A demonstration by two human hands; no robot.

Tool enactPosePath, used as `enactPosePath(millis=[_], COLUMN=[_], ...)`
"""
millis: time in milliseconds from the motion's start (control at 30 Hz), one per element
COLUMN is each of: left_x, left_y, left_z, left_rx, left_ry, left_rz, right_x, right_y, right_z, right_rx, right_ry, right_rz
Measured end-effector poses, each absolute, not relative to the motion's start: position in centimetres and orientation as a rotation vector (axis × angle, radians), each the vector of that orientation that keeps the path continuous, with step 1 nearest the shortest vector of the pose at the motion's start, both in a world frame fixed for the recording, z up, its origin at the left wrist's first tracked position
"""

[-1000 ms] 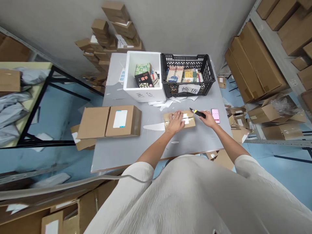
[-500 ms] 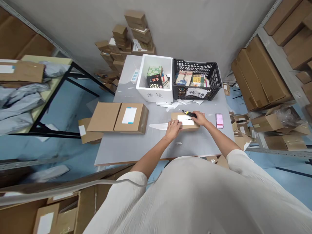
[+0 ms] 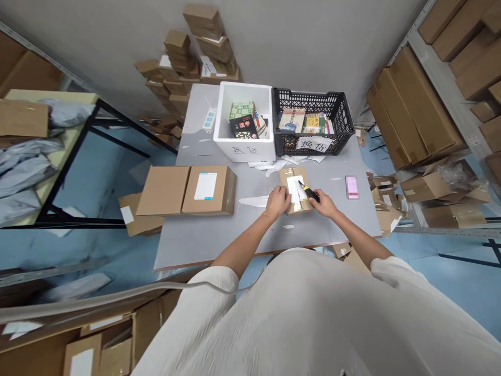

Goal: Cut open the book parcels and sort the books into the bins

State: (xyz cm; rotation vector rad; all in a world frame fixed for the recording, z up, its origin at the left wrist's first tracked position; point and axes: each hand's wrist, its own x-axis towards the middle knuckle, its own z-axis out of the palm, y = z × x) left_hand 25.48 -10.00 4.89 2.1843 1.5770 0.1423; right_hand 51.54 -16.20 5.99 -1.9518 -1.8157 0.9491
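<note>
A small cardboard box (image 3: 290, 172) with a white label (image 3: 296, 189) and clear tape lies on the grey table, its long side running front to back. My left hand (image 3: 278, 201) grips its left edge with bent fingers. In my right hand (image 3: 324, 203), at the box's right side, is a black and yellow box cutter (image 3: 310, 193). The cutter's tip points up-left over the label; whether it touches the label I cannot tell. A dark line crosses the label near the tip.
Left on the table (image 3: 195, 237) stands a larger box (image 3: 230, 193) with its flap open. Behind are a white foam bin (image 3: 245, 149) and a black crate (image 3: 336, 149), both holding books. A phone (image 3: 352, 187) lies at right. Paper scraps (image 3: 270, 166) lie before the bins.
The small box has turned about a quarter, from lying crosswise to lengthwise. My left hand has moved from its top to its left edge. The cutter has shifted slightly right and down.
</note>
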Motion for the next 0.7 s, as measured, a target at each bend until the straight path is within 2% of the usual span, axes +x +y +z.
enactPosePath(millis=[133, 333, 500, 700], left_x=[25.9, 28.8, 32.0, 33.0], left_y=[-9.8, -10.7, -12.6, -13.6], left_z=[5.1, 6.2, 6.3, 5.5], left_rx=[2.201, 2.215, 2.279, 2.308], left_ry=[1.571, 1.533, 1.471, 1.452], left_rz=[0.152, 0.134, 0.051, -0.084], right_x=[50.7, 52.9, 53.9, 53.7], right_y=[-16.5, -11.5, -6.7, -5.8], right_z=[5.8, 4.9, 4.5, 4.4], right_rx=[-1.842, -1.869, -1.799, -1.892], right_ry=[-1.741, -1.597, -1.715, -1.815], right_rz=[1.122, 1.012, 0.917, 0.946])
